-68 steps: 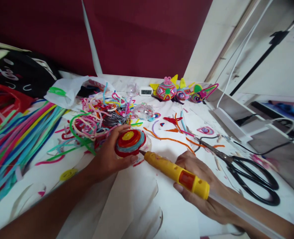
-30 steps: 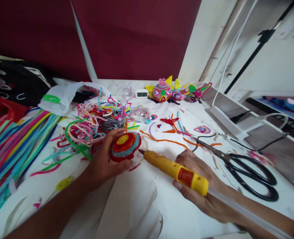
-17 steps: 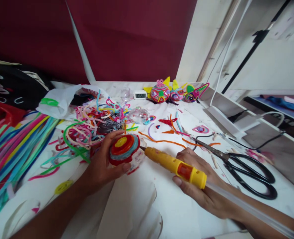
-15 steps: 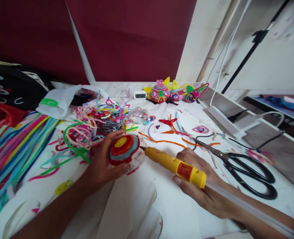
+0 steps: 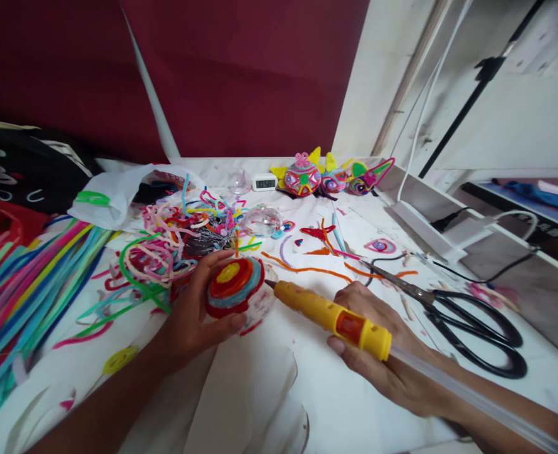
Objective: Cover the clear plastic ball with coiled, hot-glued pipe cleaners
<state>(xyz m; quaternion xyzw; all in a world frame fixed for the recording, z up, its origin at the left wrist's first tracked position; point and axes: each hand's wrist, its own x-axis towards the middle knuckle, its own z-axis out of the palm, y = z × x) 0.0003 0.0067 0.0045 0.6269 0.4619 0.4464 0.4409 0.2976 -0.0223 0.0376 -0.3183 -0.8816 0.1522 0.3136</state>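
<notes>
My left hand (image 5: 203, 309) is closed round a clear plastic ball (image 5: 261, 304). Coils of pipe cleaner (image 5: 231, 284) cover part of the ball in yellow, orange, grey-blue and red rings. In my right hand (image 5: 377, 353) is a yellow hot glue gun (image 5: 323, 310), a clear glue stick (image 5: 472, 394) running out of its back end. Its dark nozzle points left at the ball's uncovered side, close to the outer ring; I cannot tell whether it touches.
Black-handled scissors (image 5: 453, 315) lie right of my right hand. Tangled pipe cleaners (image 5: 165, 246) and long straight ones (image 5: 37, 296) spread on the left. Behind stand a small digital clock (image 5: 264, 183), a decorated ball figure (image 5: 302, 176) and a power strip (image 5: 430, 230).
Very little differs. The coiled ball and my left hand are almost where they were, and the glue gun's nozzle stays by the ball's edge. The camera view has shifted slightly.
</notes>
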